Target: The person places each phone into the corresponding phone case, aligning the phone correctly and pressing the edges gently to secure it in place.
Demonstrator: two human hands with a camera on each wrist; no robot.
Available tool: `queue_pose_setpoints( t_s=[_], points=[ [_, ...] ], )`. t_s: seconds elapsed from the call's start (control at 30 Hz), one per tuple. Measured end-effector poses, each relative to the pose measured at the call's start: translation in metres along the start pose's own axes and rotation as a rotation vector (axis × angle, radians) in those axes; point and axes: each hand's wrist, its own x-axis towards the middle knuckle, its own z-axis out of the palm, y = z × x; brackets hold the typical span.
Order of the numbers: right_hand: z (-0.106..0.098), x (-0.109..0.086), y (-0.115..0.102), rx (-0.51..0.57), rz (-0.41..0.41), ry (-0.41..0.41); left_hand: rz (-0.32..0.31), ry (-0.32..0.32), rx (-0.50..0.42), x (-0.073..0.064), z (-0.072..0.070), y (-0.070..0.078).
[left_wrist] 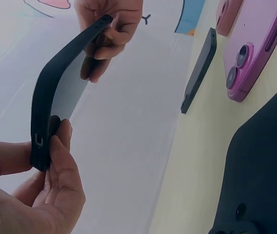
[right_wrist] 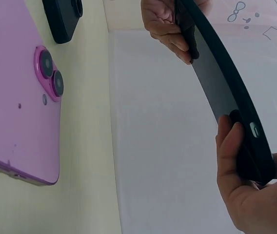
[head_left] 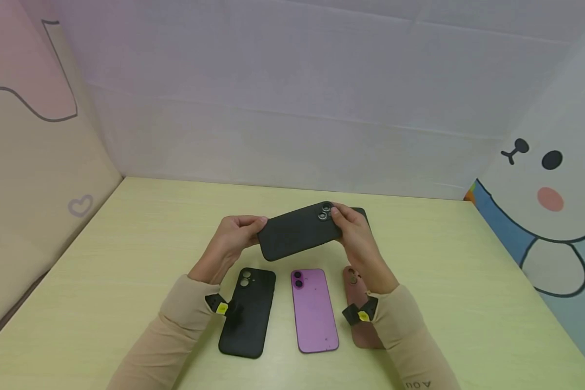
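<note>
Both hands hold a black phone (head_left: 297, 232) above the table, its back with two ringed lenses facing the head camera and its left end tilted lower. My left hand (head_left: 234, 238) pinches the left end between thumb and fingers. At the lens end, my right hand (head_left: 357, 233) grips it, thumb beside the lenses. A glossy dark face shows on the phone's other side in both wrist views. Below lie a black phone (head_left: 248, 319) on the left, a purple phone (head_left: 317, 314) in the middle and a pink phone (head_left: 365, 333), partly hidden by the right wrist.
Another flat black phone-shaped item (left_wrist: 200, 70) lies on the pale table (head_left: 468, 303), mostly behind the right hand in the head view. A white backdrop (head_left: 292, 135) rises at the table's far edge. Printed panels (head_left: 551, 216) stand at the sides.
</note>
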Motion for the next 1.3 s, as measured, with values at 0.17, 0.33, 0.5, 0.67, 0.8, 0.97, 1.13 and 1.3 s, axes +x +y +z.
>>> queue_pose_setpoints(
  t_s=[0.17,0.33,0.5,0.67,0.8,0.97,1.13,1.3],
  points=[
    [0.0001,-0.0002,-0.0009,0.006,0.011,0.005,-0.015,-0.021,-0.022,0.0003,-0.0005,0.0005],
    [-0.0011,0.0002,0.0021,-0.019,0.009,0.017,-0.019,-0.037,-0.022,-0.0006,-0.0013,0.0021],
    [-0.0022,0.0003,0.006,-0.063,-0.008,0.07,-0.012,-0.057,-0.015,-0.0031,-0.0012,0.0042],
    [-0.002,0.0006,0.0071,-0.087,-0.016,0.121,0.018,-0.082,-0.004,-0.0056,-0.0001,0.0057],
    [-0.0013,0.0007,0.0059,-0.103,-0.012,0.131,0.037,-0.09,0.006,-0.0058,0.0,0.006],
    [0.0001,0.0014,0.0043,-0.088,-0.003,0.147,0.064,-0.103,0.022,-0.0053,-0.0006,0.0054],
    [0.0009,0.0028,0.0037,-0.024,0.0,0.21,0.079,-0.125,0.027,-0.0062,0.0007,0.0064],
    [0.0019,0.0019,0.0032,0.017,-0.019,0.288,0.073,-0.127,0.029,-0.0061,0.0013,0.0062]
  ],
)
